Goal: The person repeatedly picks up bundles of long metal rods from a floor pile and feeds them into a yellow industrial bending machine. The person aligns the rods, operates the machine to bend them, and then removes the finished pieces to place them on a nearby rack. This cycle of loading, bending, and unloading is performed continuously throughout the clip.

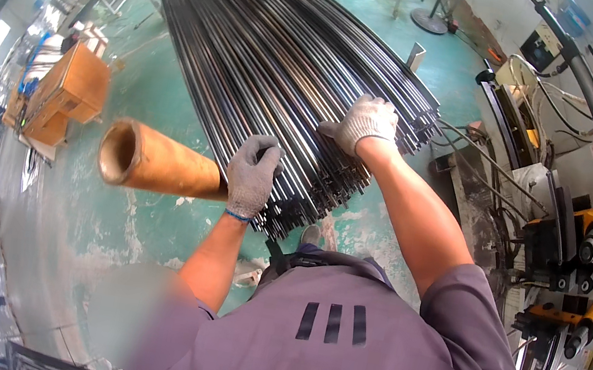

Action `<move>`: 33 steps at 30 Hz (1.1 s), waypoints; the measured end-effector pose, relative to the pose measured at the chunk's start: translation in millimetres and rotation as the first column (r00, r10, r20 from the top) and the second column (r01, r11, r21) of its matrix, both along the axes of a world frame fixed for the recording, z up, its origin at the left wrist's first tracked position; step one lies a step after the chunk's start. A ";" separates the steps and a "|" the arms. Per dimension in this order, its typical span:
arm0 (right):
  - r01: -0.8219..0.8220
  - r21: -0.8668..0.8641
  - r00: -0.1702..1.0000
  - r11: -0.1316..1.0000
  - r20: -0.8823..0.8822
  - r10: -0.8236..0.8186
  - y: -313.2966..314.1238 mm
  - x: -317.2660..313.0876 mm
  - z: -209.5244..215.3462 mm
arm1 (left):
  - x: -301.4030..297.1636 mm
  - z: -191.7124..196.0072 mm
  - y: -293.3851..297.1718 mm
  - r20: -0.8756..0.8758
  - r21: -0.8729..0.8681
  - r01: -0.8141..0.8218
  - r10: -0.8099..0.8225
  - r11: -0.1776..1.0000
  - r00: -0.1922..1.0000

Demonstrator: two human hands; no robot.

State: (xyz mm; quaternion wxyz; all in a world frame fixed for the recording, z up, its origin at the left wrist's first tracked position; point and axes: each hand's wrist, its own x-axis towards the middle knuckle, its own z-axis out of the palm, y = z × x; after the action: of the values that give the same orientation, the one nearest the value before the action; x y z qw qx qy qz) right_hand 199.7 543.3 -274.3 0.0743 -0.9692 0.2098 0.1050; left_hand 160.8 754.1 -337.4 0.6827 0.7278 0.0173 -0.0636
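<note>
Gloves on, both hands work the near end of the steel rod bundle (pixel 272 48) propped on a cardboard tube (pixel 159 160), left hand (pixel 252 175) curled around rods, right hand (pixel 364 123) pressing flat on top, probably steadying it.

Left hand (pixel 252 175): grey knit work glove, blue band at cuff. Right hand (pixel 364 122): paler, whitish-grey knit glove. Grey-mauve short-sleeved work shirt (pixel 332 348), three short dark vertical bars on the chest. Forearms uncovered below the sleeves.
</note>
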 end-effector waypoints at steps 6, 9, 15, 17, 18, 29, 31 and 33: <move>-0.110 0.120 0.993 0.987 -0.020 0.113 -1.8 9.7 -1.0 | 11.9 14.5 -6.6 -0.097 -0.075 0.109 -0.116 0.991 0.988; -0.181 0.058 0.983 0.982 -0.008 0.182 2.8 11.6 1.2 | 14.8 12.3 -5.0 -0.076 -0.122 0.108 -0.118 0.987 0.990; -0.178 0.066 0.980 0.982 -0.077 0.183 -13.9 25.9 5.1 | 8.0 3.1 12.6 -0.007 -0.285 0.095 -0.101 0.954 0.995; -0.237 0.070 0.965 0.969 -0.102 0.243 -36.1 43.2 -15.6 | 3.0 1.1 15.7 -0.014 -0.344 0.084 -0.095 0.935 0.995; -0.303 0.060 0.944 0.951 -0.119 0.308 -33.3 49.9 -13.1 | 1.3 2.8 18.3 -0.021 -0.361 0.058 -0.071 0.931 0.997; 0.108 0.922 0.984 0.371 -0.151 0.090 -61.2 17.4 -2.1 | -8.4 8.1 30.0 -0.128 -0.305 -0.024 -0.016 0.952 0.992; 0.011 0.861 0.994 0.509 -0.065 0.089 -54.9 10.4 4.9 | -8.8 13.7 27.3 -0.167 -0.278 -0.032 -0.016 0.960 0.986; -0.075 0.709 0.993 0.701 -0.014 0.120 -49.1 2.5 22.9 | -5.8 14.6 21.5 -0.161 -0.302 -0.008 -0.043 0.953 0.986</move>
State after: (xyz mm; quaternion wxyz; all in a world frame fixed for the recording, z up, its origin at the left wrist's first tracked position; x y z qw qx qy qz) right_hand 202.2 494.1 -251.4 0.4278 -0.8730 0.1042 0.2099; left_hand 155.0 775.6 -322.7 0.7812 0.6076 0.0575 -0.1317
